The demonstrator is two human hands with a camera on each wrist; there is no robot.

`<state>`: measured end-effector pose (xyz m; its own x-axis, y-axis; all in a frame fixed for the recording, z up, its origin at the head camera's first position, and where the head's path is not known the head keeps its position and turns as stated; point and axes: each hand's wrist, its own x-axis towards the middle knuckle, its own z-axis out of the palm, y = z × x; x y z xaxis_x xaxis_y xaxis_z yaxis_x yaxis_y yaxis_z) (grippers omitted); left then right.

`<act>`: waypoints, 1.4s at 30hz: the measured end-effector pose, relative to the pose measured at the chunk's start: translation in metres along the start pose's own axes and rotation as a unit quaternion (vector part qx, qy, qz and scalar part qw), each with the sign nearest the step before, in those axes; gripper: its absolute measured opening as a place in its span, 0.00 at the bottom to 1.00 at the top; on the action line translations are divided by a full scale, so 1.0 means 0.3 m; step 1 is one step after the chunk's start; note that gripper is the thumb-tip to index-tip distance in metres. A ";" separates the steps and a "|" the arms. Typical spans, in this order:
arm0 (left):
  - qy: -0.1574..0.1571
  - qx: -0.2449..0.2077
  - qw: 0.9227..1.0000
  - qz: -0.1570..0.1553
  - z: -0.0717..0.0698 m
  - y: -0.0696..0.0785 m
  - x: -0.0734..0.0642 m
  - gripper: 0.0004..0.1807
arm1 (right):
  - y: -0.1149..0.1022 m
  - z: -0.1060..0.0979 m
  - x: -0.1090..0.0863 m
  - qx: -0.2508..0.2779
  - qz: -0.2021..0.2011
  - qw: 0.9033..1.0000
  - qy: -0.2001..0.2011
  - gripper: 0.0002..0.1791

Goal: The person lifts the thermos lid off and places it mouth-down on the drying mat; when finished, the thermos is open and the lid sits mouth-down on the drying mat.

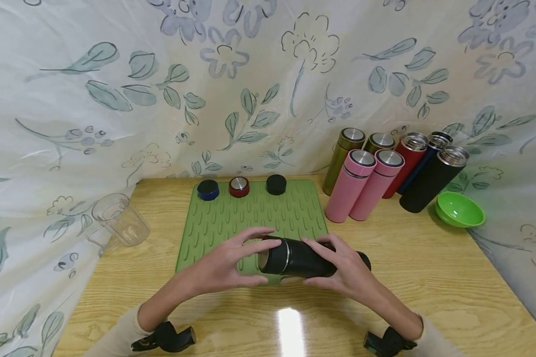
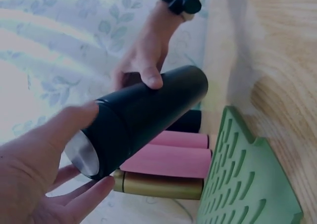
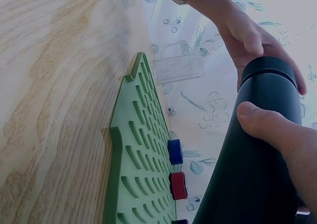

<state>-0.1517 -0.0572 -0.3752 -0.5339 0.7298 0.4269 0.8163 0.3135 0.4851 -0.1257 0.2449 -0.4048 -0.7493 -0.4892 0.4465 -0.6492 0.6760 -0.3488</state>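
My right hand [image 1: 346,265] grips the body of a black thermos bottle [image 1: 310,259], held nearly sideways over the front of the green mat [image 1: 250,218]. Its black lid [image 2: 106,140], with a silver disc on the end, points left and a thin steel ring shows below it in the head view. Around that lid my left hand [image 1: 225,260] spreads its fairly straight fingers, fingertips right at the rim. In the left wrist view the thumb overlaps one side of the lid and other fingers lie by the opposite side.
Along the mat's back edge lie a blue lid [image 1: 208,190], a red lid [image 1: 238,187] and a black lid [image 1: 276,184]. Pink bottles [image 1: 350,188], olive, red, blue and black bottles stand back right beside a green bowl [image 1: 460,209]. A clear pitcher [image 1: 122,220] stands left.
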 end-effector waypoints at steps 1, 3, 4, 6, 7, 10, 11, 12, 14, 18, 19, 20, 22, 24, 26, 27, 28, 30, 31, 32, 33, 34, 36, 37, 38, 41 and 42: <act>0.002 0.003 1.000 0.008 0.001 -0.002 0.000 0.38 | 0.001 0.001 0.000 0.000 0.000 1.000 0.000 0.46; 0.009 0.000 1.000 0.011 0.002 -0.003 0.000 0.36 | 0.004 0.002 -0.001 0.001 -0.002 1.000 0.001 0.46; 0.012 -0.007 1.000 0.010 0.003 -0.004 0.001 0.35 | 0.006 0.003 -0.002 0.001 -0.004 1.000 0.001 0.46; 0.009 -0.026 1.000 -0.006 0.006 -0.002 0.000 0.36 | 0.007 0.005 -0.003 0.002 -0.007 1.000 0.002 0.46; 0.003 -0.030 0.999 -0.015 0.006 0.000 -0.001 0.37 | 0.008 0.007 -0.004 0.003 -0.009 1.000 0.002 0.46; -0.020 -0.035 0.999 -0.033 0.006 0.005 -0.003 0.39 | 0.008 0.009 -0.004 0.001 -0.011 1.000 0.003 0.46; -0.024 -0.028 0.999 -0.033 0.006 0.006 -0.003 0.40 | 0.008 0.009 -0.004 -0.001 -0.010 1.000 0.002 0.47; -0.025 -0.017 0.999 -0.030 0.006 0.007 -0.003 0.40 | 0.008 0.009 -0.004 -0.002 -0.011 1.000 0.002 0.46; -0.017 -0.011 1.000 -0.023 0.007 0.006 -0.003 0.38 | 0.009 0.009 -0.003 -0.003 -0.015 1.000 0.002 0.46; 0.000 -0.041 0.999 -0.034 0.011 0.007 -0.002 0.37 | 0.010 0.011 -0.004 -0.001 -0.019 1.000 0.002 0.45; -0.001 -0.045 0.998 -0.040 0.011 0.008 -0.003 0.38 | 0.010 0.011 -0.005 -0.001 -0.020 1.000 0.003 0.45; -0.003 -0.046 0.998 -0.043 0.012 0.008 -0.003 0.39 | 0.010 0.011 -0.005 -0.002 -0.021 1.000 0.004 0.45; -0.008 -0.038 0.998 -0.042 0.013 0.008 -0.002 0.40 | 0.011 0.012 -0.004 -0.001 -0.022 1.000 0.007 0.45; -0.006 -0.019 0.999 -0.033 0.016 0.006 -0.002 0.41 | 0.013 0.013 -0.003 0.001 -0.024 1.000 0.011 0.44; 0.000 -0.022 0.999 -0.028 0.018 0.005 -0.001 0.39 | 0.015 0.015 -0.001 0.003 -0.026 1.000 0.013 0.44; 0.004 -0.036 0.999 -0.029 0.019 0.004 0.000 0.38 | 0.015 0.016 -0.001 0.005 -0.026 1.000 0.014 0.44; 0.007 -0.055 0.998 -0.033 0.020 0.004 0.000 0.38 | 0.015 0.017 -0.001 0.007 -0.027 1.000 0.014 0.44; 0.013 -0.102 0.993 -0.051 0.020 0.005 0.000 0.37 | 0.014 0.018 -0.001 0.011 -0.025 1.000 0.014 0.44; 0.017 -0.123 0.990 -0.061 0.020 0.005 0.000 0.37 | 0.013 0.018 -0.001 0.012 -0.022 1.000 0.014 0.45; 0.021 -0.143 0.987 -0.073 0.020 0.006 -0.001 0.37 | 0.011 0.017 -0.002 0.013 -0.017 1.000 0.013 0.45; 0.025 -0.156 0.984 -0.084 0.019 0.006 -0.003 0.36 | 0.010 0.016 -0.003 0.015 -0.012 1.000 0.012 0.46; 0.029 -0.162 0.982 -0.095 0.019 0.007 -0.003 0.36 | 0.008 0.015 -0.003 0.016 -0.006 1.000 0.010 0.46; 0.037 -0.162 0.980 -0.108 0.018 0.007 -0.006 0.35 | 0.005 0.013 -0.003 0.018 0.003 1.000 0.007 0.48; 0.040 -0.161 0.980 -0.113 0.018 0.008 -0.007 0.35 | 0.004 0.012 -0.003 0.019 0.007 1.000 0.005 0.48; 0.041 -0.160 0.979 -0.116 0.018 0.008 -0.007 0.35 | 0.003 0.011 -0.003 0.021 0.009 1.000 0.003 0.48; 0.044 -0.163 0.977 -0.128 0.017 0.009 -0.008 0.34 | 0.002 0.009 -0.003 0.023 0.015 1.000 -0.002 0.48; 0.046 -0.167 0.976 -0.133 0.017 0.009 -0.008 0.34 | 0.002 0.009 -0.004 0.022 0.017 1.000 -0.002 0.49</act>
<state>-0.1471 -0.0551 -0.3788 -0.7471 0.5871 0.3117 0.5374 0.2575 0.8031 -0.1257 0.2445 -0.4077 -0.7712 -0.4685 0.4309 -0.6287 0.6669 -0.4001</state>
